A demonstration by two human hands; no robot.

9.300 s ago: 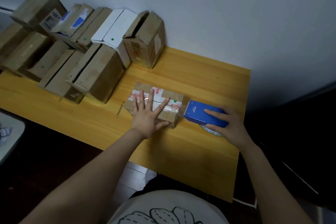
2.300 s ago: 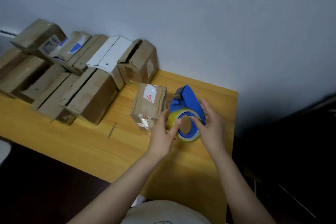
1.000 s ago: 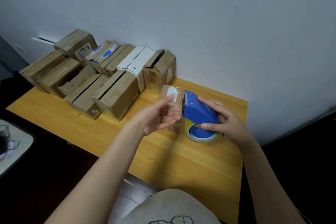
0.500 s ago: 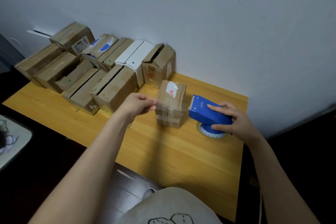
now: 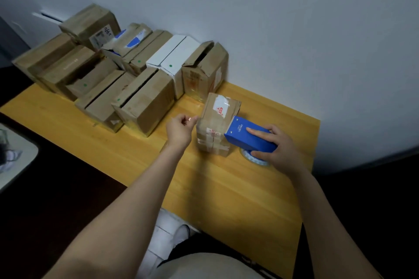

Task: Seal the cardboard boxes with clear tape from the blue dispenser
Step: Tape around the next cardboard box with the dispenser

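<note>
Head view: small cardboard box (image 5: 215,124) stands upright on the desk (image 5: 226,188), long axis vertical. Left grip (image 5: 180,130), just left of the box, pinches what appears to be the free tape end (image 5: 189,118) between thumb and fingertips. Right grip (image 5: 281,149), just right of the box, wraps the blue dispenser (image 5: 249,137), whose front edge touches the box's right face. The box thus lies between the two grips; the coming wrap probably runs across its near face from dispenser toward the left grip.
</note>
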